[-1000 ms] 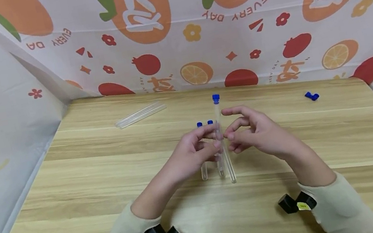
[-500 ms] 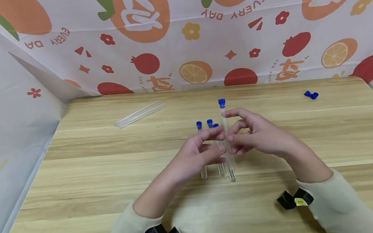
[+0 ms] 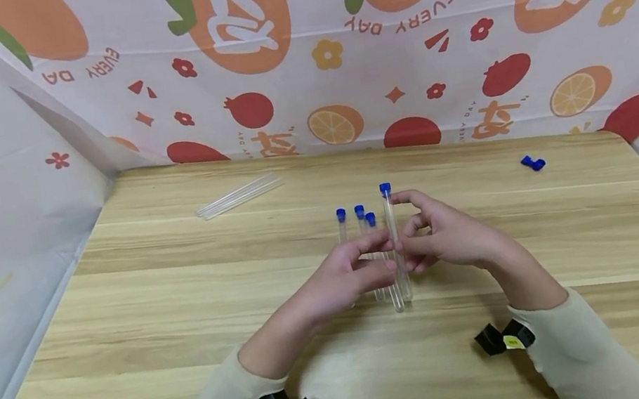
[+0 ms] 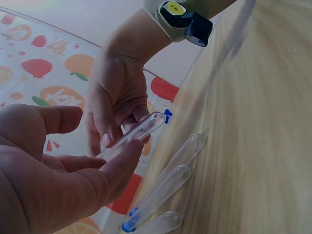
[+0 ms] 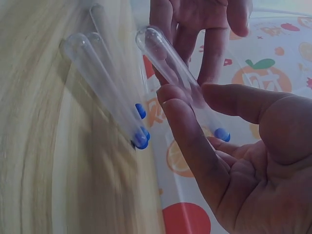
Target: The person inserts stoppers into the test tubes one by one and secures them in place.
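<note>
My right hand [image 3: 452,233] pinches a clear test tube [image 3: 391,219] with a blue cap between thumb and fingers. The tube stands nearly upright in the head view, cap away from me. On its other side is my left hand [image 3: 337,285], thumb and fingers extended, fingertips right at the tube. In the right wrist view, the left fingers [image 5: 214,56] lie behind the tube's rounded end. Three more blue-capped test tubes [image 5: 100,78] lie close together on the table, partly hidden by the left hand in the head view.
Several uncapped clear tubes [image 3: 238,196] lie in a bundle at the back left of the wooden table [image 3: 140,309]. Loose blue caps [image 3: 533,163] sit at the back right. A fruit-patterned cloth [image 3: 326,55] hangs along the table's back edge.
The raised tube has moved right and lower in the head view, from the left fingers into the right hand's pinch. A third cap on the table has come into sight. The left hand has shifted slightly right.
</note>
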A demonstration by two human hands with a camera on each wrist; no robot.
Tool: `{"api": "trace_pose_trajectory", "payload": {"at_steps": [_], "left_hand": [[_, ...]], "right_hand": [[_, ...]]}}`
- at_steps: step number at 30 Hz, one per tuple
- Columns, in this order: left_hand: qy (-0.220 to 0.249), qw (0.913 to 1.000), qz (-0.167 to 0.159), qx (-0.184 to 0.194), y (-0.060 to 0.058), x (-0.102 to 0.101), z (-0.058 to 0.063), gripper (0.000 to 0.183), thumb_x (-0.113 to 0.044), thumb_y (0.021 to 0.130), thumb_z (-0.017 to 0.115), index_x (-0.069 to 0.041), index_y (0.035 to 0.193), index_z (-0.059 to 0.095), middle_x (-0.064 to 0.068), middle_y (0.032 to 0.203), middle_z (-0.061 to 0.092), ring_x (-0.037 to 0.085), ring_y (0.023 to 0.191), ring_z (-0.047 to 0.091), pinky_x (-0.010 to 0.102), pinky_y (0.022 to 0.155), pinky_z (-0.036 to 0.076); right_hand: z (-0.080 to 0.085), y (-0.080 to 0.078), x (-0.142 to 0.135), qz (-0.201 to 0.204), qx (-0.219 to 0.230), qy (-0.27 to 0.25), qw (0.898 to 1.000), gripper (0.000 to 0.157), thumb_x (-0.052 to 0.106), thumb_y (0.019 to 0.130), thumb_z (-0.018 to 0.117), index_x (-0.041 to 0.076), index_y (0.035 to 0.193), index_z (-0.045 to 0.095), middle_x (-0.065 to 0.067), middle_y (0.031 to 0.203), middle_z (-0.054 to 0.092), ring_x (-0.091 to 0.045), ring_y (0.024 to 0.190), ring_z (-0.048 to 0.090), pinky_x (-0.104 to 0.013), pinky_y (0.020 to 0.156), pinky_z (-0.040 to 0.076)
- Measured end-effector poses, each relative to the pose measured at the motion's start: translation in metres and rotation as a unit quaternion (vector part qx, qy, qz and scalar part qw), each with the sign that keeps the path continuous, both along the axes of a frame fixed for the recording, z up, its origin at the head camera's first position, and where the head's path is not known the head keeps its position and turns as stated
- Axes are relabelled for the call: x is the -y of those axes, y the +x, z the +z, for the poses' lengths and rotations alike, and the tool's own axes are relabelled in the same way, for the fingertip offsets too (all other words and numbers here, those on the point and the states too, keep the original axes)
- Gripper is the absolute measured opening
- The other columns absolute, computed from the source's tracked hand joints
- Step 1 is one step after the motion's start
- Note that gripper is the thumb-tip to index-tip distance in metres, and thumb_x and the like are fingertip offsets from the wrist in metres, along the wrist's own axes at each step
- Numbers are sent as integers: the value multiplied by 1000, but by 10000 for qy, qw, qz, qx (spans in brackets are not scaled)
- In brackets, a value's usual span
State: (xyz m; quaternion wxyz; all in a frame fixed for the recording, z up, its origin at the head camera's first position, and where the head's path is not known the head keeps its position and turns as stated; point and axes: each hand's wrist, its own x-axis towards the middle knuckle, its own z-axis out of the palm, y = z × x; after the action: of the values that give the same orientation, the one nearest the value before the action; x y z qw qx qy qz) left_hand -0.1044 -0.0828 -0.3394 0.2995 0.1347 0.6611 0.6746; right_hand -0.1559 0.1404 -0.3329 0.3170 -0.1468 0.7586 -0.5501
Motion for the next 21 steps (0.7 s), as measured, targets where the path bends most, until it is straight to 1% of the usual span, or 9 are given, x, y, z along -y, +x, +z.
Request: {"api": "trace_pose_trajectory", "payload": {"at_steps": [4,8,13,15,21], "left_hand": [[-2,10000,-73,-17,0,0,-2,61,-16,102,56,0,154,30,13,158,36,31,134,51,37,105,49],[-57,9997,-187,-139,0,-1,-3,59,-17,102,55,2,153,31,15,160,33,31,137,48,37,107,47],[-128,9991,-321,-260,-1,-3,-3,57,-17,103,53,3,152,32,15,159,35,29,141,43,38,111,43],[-105,9990,-367,-253,-1,-3,-3,57,-16,103,52,4,152,32,16,159,34,30,142,41,39,111,43],[-57,9992,-400,-63,-1,-5,2,58,-15,103,52,3,153,30,16,161,31,30,144,37,37,110,44]], "right_hand": [[-3,-1,-1,21,42,121,9999,70,9,99,61,17,156,20,-20,100,64,-33,79,71,-50,72,62],[-6,-3,-1,-5,77,226,9997,72,9,98,62,18,156,20,-20,100,63,-33,78,71,-52,72,61],[-9,-6,-2,-30,132,397,9991,75,8,97,64,19,156,20,-19,96,64,-31,74,70,-50,70,62],[-10,-7,-1,-17,157,446,9989,76,8,97,64,19,157,19,-19,95,64,-30,72,70,-49,69,62],[-11,-10,-1,29,263,521,9983,77,6,97,63,17,158,18,-20,95,64,-29,70,69,-47,68,62]]}}
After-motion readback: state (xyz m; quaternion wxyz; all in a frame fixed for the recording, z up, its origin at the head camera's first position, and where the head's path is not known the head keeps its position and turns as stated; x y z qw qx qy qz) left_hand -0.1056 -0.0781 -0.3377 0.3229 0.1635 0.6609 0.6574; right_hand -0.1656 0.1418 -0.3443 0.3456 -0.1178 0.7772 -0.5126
